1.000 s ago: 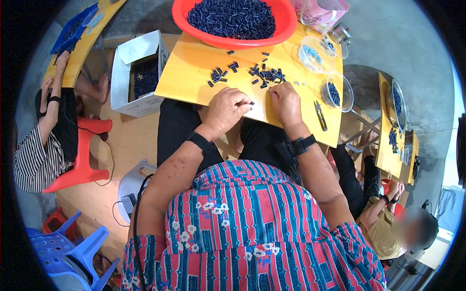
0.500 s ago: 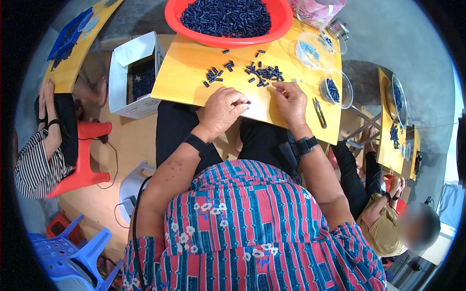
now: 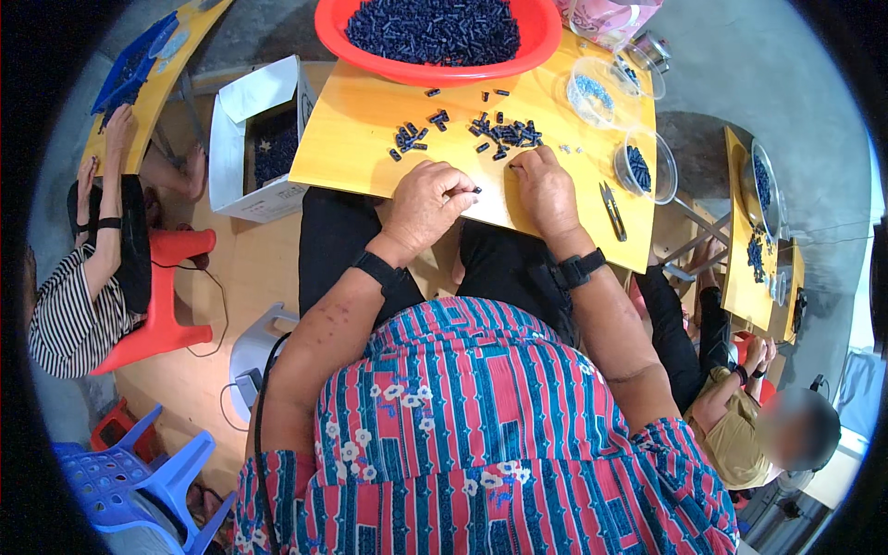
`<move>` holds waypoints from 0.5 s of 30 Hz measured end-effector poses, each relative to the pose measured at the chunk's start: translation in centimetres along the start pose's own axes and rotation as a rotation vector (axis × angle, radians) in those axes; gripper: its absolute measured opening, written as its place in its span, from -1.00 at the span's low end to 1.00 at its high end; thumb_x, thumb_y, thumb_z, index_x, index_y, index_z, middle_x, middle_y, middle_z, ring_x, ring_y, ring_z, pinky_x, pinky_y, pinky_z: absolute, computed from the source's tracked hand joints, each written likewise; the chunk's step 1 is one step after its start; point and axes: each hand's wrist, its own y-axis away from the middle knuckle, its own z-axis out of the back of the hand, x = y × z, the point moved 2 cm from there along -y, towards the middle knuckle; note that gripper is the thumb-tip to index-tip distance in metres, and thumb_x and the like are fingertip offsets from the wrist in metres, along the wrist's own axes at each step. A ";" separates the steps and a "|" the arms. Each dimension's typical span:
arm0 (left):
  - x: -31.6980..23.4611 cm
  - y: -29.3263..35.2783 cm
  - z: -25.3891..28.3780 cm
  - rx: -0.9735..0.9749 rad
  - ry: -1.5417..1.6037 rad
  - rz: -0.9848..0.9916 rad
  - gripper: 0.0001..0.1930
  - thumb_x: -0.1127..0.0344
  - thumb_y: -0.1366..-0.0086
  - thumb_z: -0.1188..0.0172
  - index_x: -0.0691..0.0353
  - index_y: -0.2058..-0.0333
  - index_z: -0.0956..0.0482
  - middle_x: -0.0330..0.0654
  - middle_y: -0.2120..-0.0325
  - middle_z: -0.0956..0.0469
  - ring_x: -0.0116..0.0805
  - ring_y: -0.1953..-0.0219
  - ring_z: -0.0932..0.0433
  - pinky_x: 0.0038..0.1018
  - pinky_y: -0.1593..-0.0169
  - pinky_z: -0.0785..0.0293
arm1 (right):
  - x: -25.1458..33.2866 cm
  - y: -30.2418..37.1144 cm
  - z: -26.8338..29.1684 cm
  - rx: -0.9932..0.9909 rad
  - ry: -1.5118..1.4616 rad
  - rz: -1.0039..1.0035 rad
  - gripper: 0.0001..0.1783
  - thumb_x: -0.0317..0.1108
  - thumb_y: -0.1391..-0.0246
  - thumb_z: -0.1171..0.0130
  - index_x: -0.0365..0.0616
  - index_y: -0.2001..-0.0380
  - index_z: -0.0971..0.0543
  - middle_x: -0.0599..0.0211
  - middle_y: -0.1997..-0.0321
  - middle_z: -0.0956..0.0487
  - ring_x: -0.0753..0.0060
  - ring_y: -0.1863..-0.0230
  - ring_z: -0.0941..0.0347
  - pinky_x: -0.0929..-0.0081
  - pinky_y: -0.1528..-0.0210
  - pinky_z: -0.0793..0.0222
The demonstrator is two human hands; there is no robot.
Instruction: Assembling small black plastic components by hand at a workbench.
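Observation:
Between thumb and fingertips, my left hand (image 3: pixel 427 202) pinches a small dark cylindrical piece (image 3: pixel 477 190), held over the table's near edge. My right hand (image 3: pixel 548 192) is closed in a pinch to the right of it, with a small dark piece (image 3: pixel 511 166) at its fingertips. Just beyond my right fingers lies a loose pile of dark cylindrical pieces (image 3: pixel 504 132). A smaller group (image 3: pixel 407 141) rests farther left, beyond my left hand. To the right of my right hand, a pair of black thread snips (image 3: pixel 612 211) lies on the yellow table (image 3: pixel 351 111).
At the far edge stands a red basin (image 3: pixel 435 74) heaped with dark pieces. Clear tubs (image 3: pixel 661 166) line the table's right side, one holding light blue bits. A white carton (image 3: pixel 242 176) is on the floor at left. Other people sit at tables on both sides.
My right hand has moved slightly left and now pinches a small dark piece near the pile. My left hand stays nearly still with its piece. The person at left has reached toward the blue tray.

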 end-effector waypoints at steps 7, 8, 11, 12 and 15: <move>0.2 0.2 -0.8 -0.006 0.004 -0.034 -0.90 0.36 -0.05 -0.29 0.26 0.48 -0.59 -0.18 0.51 -0.57 -0.23 0.35 -0.50 -0.37 0.21 -0.42 | -1.5 2.1 -1.2 0.012 0.107 0.196 -0.92 -0.42 0.00 -0.12 -0.09 0.38 -0.47 0.18 0.32 -0.46 0.07 0.37 -0.52 0.26 0.33 -0.51; 0.2 0.2 -1.0 0.001 0.017 -0.014 -0.89 0.35 -0.05 -0.29 0.25 0.49 -0.59 -0.17 0.49 -0.57 -0.18 0.32 -0.50 -0.34 0.19 -0.42 | -1.5 2.4 -1.0 -0.006 0.095 0.213 -0.92 -0.43 0.00 -0.12 -0.07 0.38 -0.46 0.18 0.32 -0.45 0.09 0.37 -0.52 0.28 0.33 -0.51; 0.6 0.8 -1.0 0.002 0.017 0.020 -0.88 0.33 -0.04 -0.28 0.24 0.49 -0.58 -0.16 0.47 -0.57 -0.14 0.29 -0.50 -0.30 0.16 -0.42 | -0.8 2.8 -1.1 0.011 0.038 0.184 -0.89 -0.42 0.00 -0.11 -0.08 0.33 -0.48 0.16 0.31 -0.49 0.04 0.35 -0.53 0.26 0.32 -0.51; 0.7 1.0 -0.9 0.000 0.001 0.027 -0.88 0.33 -0.04 -0.28 0.24 0.49 -0.58 -0.16 0.47 -0.57 -0.13 0.28 -0.49 -0.31 0.16 -0.42 | -0.1 2.8 -0.9 0.012 0.035 0.183 -0.89 -0.42 0.00 -0.11 -0.08 0.33 -0.48 0.16 0.31 -0.49 0.04 0.35 -0.53 0.26 0.32 -0.51; 0.9 1.3 -0.6 -0.023 -0.012 -0.016 -0.90 0.36 -0.06 -0.27 0.25 0.47 -0.59 -0.18 0.51 -0.56 -0.22 0.35 -0.49 -0.36 0.21 -0.41 | 0.7 2.7 -1.0 0.111 0.071 0.051 -0.85 -0.48 -0.02 -0.09 -0.14 0.27 -0.48 0.15 0.33 -0.53 0.12 0.34 -0.55 0.36 0.29 -0.51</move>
